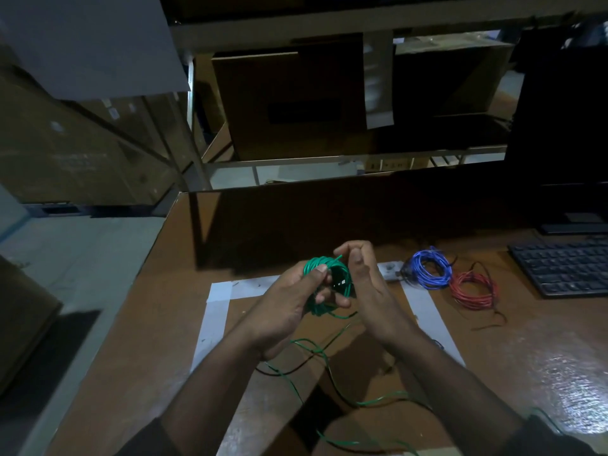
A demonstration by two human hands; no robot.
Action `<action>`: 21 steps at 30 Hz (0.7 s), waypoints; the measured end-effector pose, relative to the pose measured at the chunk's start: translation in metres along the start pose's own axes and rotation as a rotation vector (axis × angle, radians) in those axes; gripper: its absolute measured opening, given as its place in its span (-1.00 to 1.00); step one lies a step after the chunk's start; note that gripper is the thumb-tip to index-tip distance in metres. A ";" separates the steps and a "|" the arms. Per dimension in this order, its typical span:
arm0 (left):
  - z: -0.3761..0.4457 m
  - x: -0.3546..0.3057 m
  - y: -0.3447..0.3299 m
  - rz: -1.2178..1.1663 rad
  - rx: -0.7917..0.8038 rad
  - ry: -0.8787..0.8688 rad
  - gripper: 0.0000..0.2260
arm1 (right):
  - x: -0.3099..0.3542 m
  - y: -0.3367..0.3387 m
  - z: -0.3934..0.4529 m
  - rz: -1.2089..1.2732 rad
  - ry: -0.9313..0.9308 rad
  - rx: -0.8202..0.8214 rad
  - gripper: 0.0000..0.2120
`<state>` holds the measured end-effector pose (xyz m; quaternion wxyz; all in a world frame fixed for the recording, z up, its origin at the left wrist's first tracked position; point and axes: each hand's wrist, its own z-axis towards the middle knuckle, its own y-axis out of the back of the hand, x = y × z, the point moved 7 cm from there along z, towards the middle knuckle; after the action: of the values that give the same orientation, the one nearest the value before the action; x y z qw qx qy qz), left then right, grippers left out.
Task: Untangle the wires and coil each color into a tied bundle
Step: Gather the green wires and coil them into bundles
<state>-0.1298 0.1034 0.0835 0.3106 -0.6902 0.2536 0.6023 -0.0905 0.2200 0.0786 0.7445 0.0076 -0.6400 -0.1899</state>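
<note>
- Dim storeroom shelving with cardboard boxes [289,103] stood behind a brown desk [526,350]; white tape strips [214,311] marked a square work area on it, and a black keyboard [566,268] lay at the far right.
- Two hands met above the taped square; the left hand [289,304] gripped a green wire coil [325,284], thumb pressed on the coil's top and fingers curled through its lower loops.
- The right hand [365,284] was just beside the coil on its right, fingers bent together near a short green end sticking up; whether it pinched that end could not be told.
- The coil stood roughly upright between the hands, its opening facing the camera; the left hand carried it.
- A loose green tail [332,376] trailed from the coil down towards the person, crossing a thin black wire [289,368] on the desk; judging by this, winding was not finished.
- A blue bundle [429,269] and a red bundle [472,289] lay touching, right of the hands, already coiled.
- No containers held any wire.
</note>
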 end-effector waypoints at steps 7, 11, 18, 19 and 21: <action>0.007 0.006 0.012 0.117 -0.107 -0.035 -0.80 | 0.016 0.001 -0.003 -0.087 0.104 -0.055 -0.64; 0.005 0.004 0.008 0.199 -0.208 -0.121 -0.73 | 0.017 0.006 0.000 -0.078 0.172 -0.231 -0.54; -0.004 0.006 -0.016 -0.176 -0.107 -0.119 -0.71 | 0.018 0.016 0.003 0.035 0.165 -0.443 -0.53; -0.005 0.006 -0.017 -0.181 -0.091 -0.108 -0.71 | 0.016 0.015 0.003 0.051 0.151 -0.437 -0.51; -0.005 0.007 -0.015 -0.178 -0.099 -0.109 -0.74 | 0.014 0.012 0.003 0.045 0.136 -0.386 -0.44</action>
<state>-0.1145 0.1107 0.0785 0.3419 -0.6907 0.1441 0.6208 -0.0889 0.2281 0.0957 0.7776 -0.1368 -0.5401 -0.2914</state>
